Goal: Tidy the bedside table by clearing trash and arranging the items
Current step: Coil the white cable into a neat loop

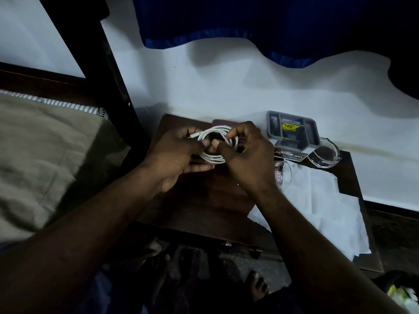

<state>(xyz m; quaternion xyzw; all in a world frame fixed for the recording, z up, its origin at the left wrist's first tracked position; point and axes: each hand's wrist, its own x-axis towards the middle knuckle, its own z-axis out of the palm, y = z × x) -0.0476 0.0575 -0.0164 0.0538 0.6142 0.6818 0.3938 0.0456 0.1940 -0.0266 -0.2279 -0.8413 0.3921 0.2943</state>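
Both hands hold a coiled white cable above the dark wooden bedside table. My left hand grips the coil's left side, and the cable's plug end sticks out by its fingers. My right hand pinches the coil from the right and top. On the table's far right stand a grey plastic organiser tray with a yellow sticker and a clear glass bowl. A white paper sheet covers the right part of the table. A clear drinking glass with a label sits beside my right wrist.
A bed with a beige cover and a dark bedpost lies to the left. A blue curtain hangs over the white wall behind. A dark printed packet lies under the organiser tray. My bare feet stand on the floor below.
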